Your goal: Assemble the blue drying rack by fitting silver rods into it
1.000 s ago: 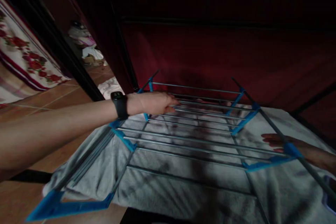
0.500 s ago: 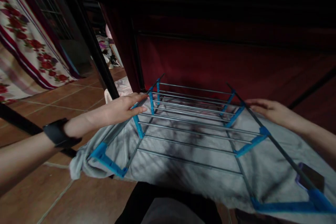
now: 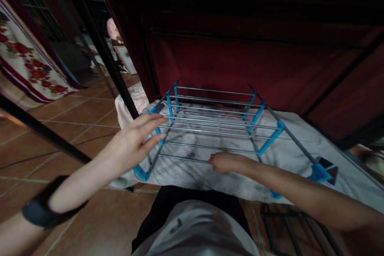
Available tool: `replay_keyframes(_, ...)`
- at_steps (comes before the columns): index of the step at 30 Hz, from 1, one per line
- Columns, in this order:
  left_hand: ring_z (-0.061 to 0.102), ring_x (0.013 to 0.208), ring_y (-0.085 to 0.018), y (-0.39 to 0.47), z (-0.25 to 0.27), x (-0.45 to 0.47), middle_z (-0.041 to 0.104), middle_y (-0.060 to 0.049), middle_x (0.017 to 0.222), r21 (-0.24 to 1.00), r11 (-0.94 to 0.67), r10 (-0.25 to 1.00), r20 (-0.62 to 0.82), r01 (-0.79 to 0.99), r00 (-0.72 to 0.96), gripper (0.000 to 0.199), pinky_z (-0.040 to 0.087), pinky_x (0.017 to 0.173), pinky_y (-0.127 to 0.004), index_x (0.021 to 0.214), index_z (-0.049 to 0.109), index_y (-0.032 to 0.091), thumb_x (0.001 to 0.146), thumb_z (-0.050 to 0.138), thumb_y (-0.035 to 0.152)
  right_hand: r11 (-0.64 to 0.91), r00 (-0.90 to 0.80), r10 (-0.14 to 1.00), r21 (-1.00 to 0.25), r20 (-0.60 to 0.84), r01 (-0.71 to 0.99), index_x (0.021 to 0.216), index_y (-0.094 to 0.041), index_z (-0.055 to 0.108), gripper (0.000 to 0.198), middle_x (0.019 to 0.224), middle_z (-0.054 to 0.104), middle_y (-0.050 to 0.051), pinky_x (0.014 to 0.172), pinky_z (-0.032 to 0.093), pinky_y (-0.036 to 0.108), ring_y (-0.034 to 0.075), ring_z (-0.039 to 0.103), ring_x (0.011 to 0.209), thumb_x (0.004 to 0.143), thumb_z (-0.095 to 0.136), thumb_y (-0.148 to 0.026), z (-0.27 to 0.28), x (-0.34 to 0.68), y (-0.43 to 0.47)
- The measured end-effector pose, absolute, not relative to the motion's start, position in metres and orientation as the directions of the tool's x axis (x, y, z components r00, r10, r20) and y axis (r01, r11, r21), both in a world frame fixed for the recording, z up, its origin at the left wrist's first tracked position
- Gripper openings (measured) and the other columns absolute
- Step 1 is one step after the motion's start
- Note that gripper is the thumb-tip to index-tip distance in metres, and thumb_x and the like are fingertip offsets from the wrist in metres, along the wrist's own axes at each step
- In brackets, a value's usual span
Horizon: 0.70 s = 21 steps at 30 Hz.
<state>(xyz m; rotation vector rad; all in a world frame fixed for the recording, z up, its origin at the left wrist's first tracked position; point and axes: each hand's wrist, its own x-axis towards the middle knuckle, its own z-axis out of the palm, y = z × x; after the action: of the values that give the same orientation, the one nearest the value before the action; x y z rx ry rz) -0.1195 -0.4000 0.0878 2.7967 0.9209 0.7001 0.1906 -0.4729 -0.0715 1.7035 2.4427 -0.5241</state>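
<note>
A rack [image 3: 210,131] of thin metal rods with blue plastic brackets [image 3: 269,141] lies on a grey cloth [image 3: 288,164] in front of me. My left hand [image 3: 144,138] is at its left side, fingers stretched out and thumb apart, over a blue bracket; whether it touches the rack I cannot tell. At the front, the fingers of my right hand [image 3: 223,162] are closed on the nearest metal rod [image 3: 184,158]. My right forearm hides part of the rack's right front corner.
A phone [image 3: 328,172] lies on the cloth by the rack's right corner. Behind stands a dark red panel [image 3: 204,64]. Black metal posts [image 3: 111,68] rise on the left, near a flowered curtain [image 3: 33,64]. A black metal frame [image 3: 288,228] is on the tiled floor at lower right.
My right hand has moved from beyond the rack's right side to its front rod and closed there. My left hand stays by the left side. The view has shifted slightly.
</note>
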Motion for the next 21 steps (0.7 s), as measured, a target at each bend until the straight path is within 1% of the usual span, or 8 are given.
replay_keyframes(2,0.053,0.128,-0.023,-0.429,0.057,-0.109,0.059,-0.004,0.137,0.338,-0.823,0.563,0.375,0.457,0.736,0.043,0.042,0.112,-0.040,0.132,0.058,0.026,0.099,0.040,0.047,0.256,-0.277,0.926,-0.114,-0.258,0.960,0.110,-0.019,0.069,0.028,0.117,0.069,0.011,0.087,0.051,0.033,0.024,0.065,0.103,0.087,0.054,-0.015,-0.094,0.172,-0.463)
replay_keyframes(3,0.055,0.126,-0.021,-0.439,0.036,-0.103,0.060,-0.005,0.135,0.395,-0.817,0.554,0.330,0.421,0.764,0.040,0.044,0.110,-0.037,0.130,0.060,0.026,0.100,0.040,0.042,0.197,-0.212,0.953,-0.089,-0.215,0.976,0.112,-0.018,0.068,0.031,0.117,0.068,0.011,0.088,0.050,0.034,0.024,0.065,0.104,0.088,0.050,-0.012,-0.103,0.165,-0.460)
replay_keyframes(4,0.058,0.123,-0.020,-0.446,0.011,-0.097,0.061,-0.005,0.133,0.447,-0.801,0.554,0.305,0.397,0.775,0.037,0.047,0.106,-0.035,0.128,0.062,0.026,0.100,0.041,0.038,0.158,-0.170,0.975,-0.095,-0.145,0.983,0.114,-0.019,0.067,0.033,0.116,0.067,0.011,0.089,0.049,0.035,0.024,0.064,0.105,0.090,0.045,-0.010,-0.112,0.158,-0.458)
replay_keyframes(7,0.063,0.117,-0.018,-0.445,-0.070,-0.082,0.064,-0.006,0.128,0.544,-0.715,0.641,0.261,0.438,0.722,0.032,0.053,0.100,-0.032,0.122,0.065,0.026,0.098,0.045,0.031,0.100,-0.109,0.991,-0.113,-0.077,0.989,0.122,-0.019,0.062,0.039,0.118,0.065,0.010,0.096,0.045,0.038,0.023,0.061,0.110,0.093,0.039,-0.009,-0.140,0.152,-0.463)
replay_keyframes(10,0.063,0.117,-0.022,-0.426,-0.137,-0.073,0.065,-0.009,0.127,0.512,-0.663,0.735,0.306,0.547,0.605,0.034,0.054,0.101,-0.039,0.124,0.064,0.024,0.097,0.043,0.028,0.023,-0.024,1.000,-0.161,-0.005,0.987,0.127,-0.017,0.059,0.040,0.120,0.063,0.012,0.099,0.044,0.037,0.022,0.058,0.112,0.093,0.040,-0.008,-0.173,0.159,-0.476)
replay_keyframes(13,0.061,0.119,-0.024,-0.404,-0.176,-0.068,0.063,-0.009,0.131,0.431,-0.675,0.737,0.348,0.599,0.580,0.036,0.053,0.102,-0.044,0.126,0.063,0.025,0.097,0.043,0.028,-0.033,0.056,0.994,-0.233,0.090,0.972,0.125,-0.019,0.060,0.036,0.118,0.062,0.010,0.098,0.045,0.037,0.021,0.058,0.109,0.096,0.040,-0.011,-0.203,0.166,-0.487)
replay_keyframes(17,0.062,0.117,-0.026,-0.376,-0.198,-0.064,0.064,-0.010,0.129,0.365,-0.727,0.686,0.361,0.581,0.632,0.037,0.053,0.101,-0.046,0.127,0.062,0.025,0.097,0.043,0.034,-0.058,0.124,0.979,-0.364,0.162,0.929,0.120,-0.022,0.060,0.027,0.115,0.062,0.007,0.101,0.045,0.039,0.020,0.057,0.108,0.099,0.042,-0.020,-0.212,0.168,-0.491)
replay_keyframes(21,0.060,0.118,-0.028,-0.341,-0.209,-0.053,0.063,-0.010,0.129,0.405,-0.744,0.667,0.408,0.532,0.623,0.038,0.051,0.102,-0.049,0.127,0.060,0.025,0.095,0.044,0.040,-0.061,0.162,0.963,-0.413,0.216,0.909,0.120,-0.021,0.059,0.025,0.118,0.061,0.007,0.101,0.045,0.038,0.019,0.055,0.109,0.099,0.046,-0.023,-0.200,0.180,-0.477)
